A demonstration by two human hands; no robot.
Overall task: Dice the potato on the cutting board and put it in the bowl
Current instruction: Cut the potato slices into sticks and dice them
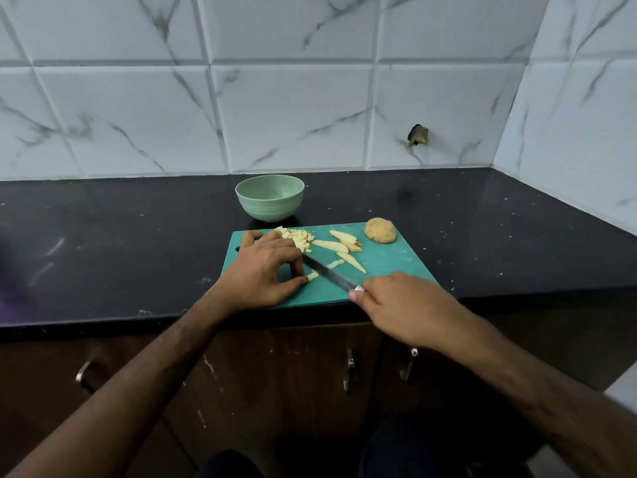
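Head view. Green cutting board (389,263) lies on a black bench (138,236), its near edge close to the bench's front edge.

Left hand (265,270) rests on the left part of the board, fingers curled, thumb and fingertips pinching the end of a thin potato strip (312,276). The strip runs under the blade and shows again on the far side.

Right hand (396,305) sits at the board's near right corner, fingers wrapped round the handle of a knife (327,273); handle almost wholly hidden, only a pale bit shows by the thumb. Blade points up-left across the board, lying over the strip just beside the left fingertips.

Diced potato pieces (298,238) are heaped at the board's far left, partly behind the left hand. Several long potato wedges (341,243) lie mid-board, one more nearer the blade. Unpeeled potato half (380,230), rounded skin side up, sits at the far right corner, well apart from the hands.

Pale green bowl (269,198) stands on the bench just beyond the board's far left edge; no potato visible inside.

White marble-look tile wall (310,98) behind, with a dark hole to the right. Brown cupboard doors with metal handles (350,370) below the bench.
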